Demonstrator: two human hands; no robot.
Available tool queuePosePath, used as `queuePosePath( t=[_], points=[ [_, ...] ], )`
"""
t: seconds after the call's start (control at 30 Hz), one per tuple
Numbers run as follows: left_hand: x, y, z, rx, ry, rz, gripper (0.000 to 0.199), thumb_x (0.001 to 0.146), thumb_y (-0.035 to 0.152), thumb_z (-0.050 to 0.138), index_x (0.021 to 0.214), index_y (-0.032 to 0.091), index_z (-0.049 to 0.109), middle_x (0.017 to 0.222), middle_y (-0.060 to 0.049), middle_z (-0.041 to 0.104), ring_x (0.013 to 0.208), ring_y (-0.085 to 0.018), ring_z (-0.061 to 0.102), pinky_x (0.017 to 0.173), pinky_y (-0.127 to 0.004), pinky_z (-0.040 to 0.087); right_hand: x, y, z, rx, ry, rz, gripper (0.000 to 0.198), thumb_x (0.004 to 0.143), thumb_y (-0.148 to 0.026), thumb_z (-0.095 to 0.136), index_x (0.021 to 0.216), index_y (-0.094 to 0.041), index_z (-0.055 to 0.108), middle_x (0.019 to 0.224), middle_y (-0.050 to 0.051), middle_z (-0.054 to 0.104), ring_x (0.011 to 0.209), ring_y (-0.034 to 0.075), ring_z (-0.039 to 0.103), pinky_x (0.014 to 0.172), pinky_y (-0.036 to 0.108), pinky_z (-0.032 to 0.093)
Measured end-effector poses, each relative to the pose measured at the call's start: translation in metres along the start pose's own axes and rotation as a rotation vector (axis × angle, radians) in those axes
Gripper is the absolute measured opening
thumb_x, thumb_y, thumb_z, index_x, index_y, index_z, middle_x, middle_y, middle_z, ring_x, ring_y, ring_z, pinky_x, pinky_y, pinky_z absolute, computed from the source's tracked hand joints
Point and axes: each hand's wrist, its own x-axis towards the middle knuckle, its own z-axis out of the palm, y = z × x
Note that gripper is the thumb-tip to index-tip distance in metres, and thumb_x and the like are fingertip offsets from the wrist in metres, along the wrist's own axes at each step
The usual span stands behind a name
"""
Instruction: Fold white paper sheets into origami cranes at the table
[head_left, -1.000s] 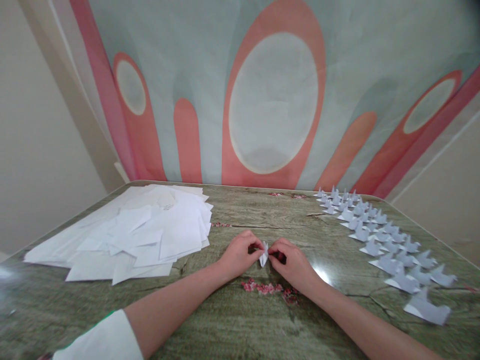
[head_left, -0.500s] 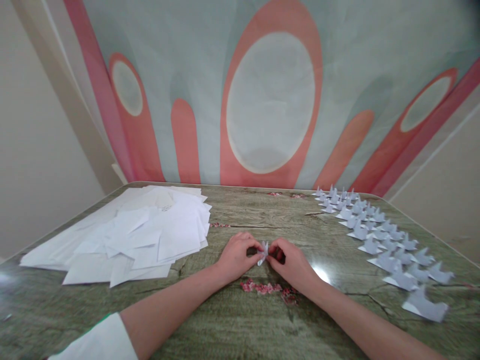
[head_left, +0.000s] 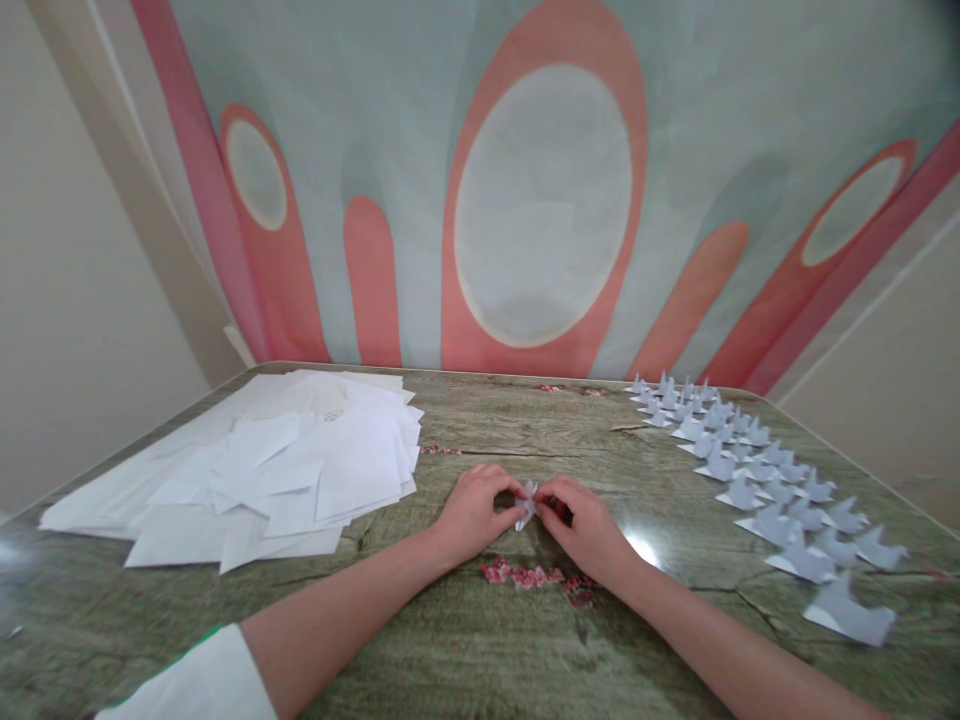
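Between my two hands, near the middle of the table, is a small folded white paper piece (head_left: 528, 503), standing with narrow flaps pointing up and down. My left hand (head_left: 480, 508) pinches its left side between thumb and fingers. From the right, my right hand (head_left: 577, 515) has thumb and fingertips closed on its other edge. The fingers cover parts of the folds, so the full shape is hard to make out. Several folded white paper birds (head_left: 780, 525) stand in rows at the right.
A spread-out heap of white paper sheets (head_left: 262, 465) lies at the left. The wood-patterned table (head_left: 405, 650) bears printed pink blossoms (head_left: 521, 573) close to my wrists. Behind its far edge hangs a backdrop (head_left: 540, 200) with coral arches.
The fingers of my right hand have shifted slightly left on the folded paper, and its upper flaps look a little more spread. My left hand stays nearly in place.
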Motion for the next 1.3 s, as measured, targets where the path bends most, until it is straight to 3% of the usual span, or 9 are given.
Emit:
queuePosePath(
  t=[0.33, 0.77, 1.3],
  points=[
    [0.000, -0.002, 0.001, 0.046, -0.017, -0.011, 0.021, 0.077, 0.033, 0.062, 0.096, 0.026, 0.066, 0.089, -0.001, 0.060, 0.090, -0.019, 0.051, 0.080, -0.030, 0.038, -0.001, 0.008, 0.003, -0.050, -0.029, -0.040, 0.020, 0.084, -0.016, 0.049, 0.092, -0.023, 0.066, 0.079, 0.001, 0.058, 0.073, 0.015, 0.054, 0.068, 0.027, 0.041],
    [-0.002, -0.001, 0.002, 0.153, -0.020, 0.037, 0.021, 0.081, 0.032, 0.057, 0.099, 0.027, 0.066, 0.091, -0.001, 0.058, 0.089, -0.017, 0.050, 0.078, -0.031, 0.038, -0.005, -0.009, -0.005, -0.616, -0.127, -0.244, 0.027, 0.081, -0.011, 0.051, 0.102, -0.023, 0.062, 0.089, 0.005, 0.058, 0.082, 0.019, 0.051, 0.074, 0.032, 0.036],
    [-0.006, 0.016, -0.004, 0.429, -0.076, 0.174, 0.018, 0.087, 0.030, 0.049, 0.088, 0.022, 0.065, 0.089, -0.002, 0.060, 0.090, -0.019, 0.049, 0.078, -0.034, 0.037, -0.005, -0.013, -0.002, -0.692, -0.151, -0.216, 0.020, 0.088, -0.018, 0.046, 0.098, -0.022, 0.063, 0.082, 0.004, 0.055, 0.078, 0.019, 0.049, 0.069, 0.031, 0.034]
  ],
)
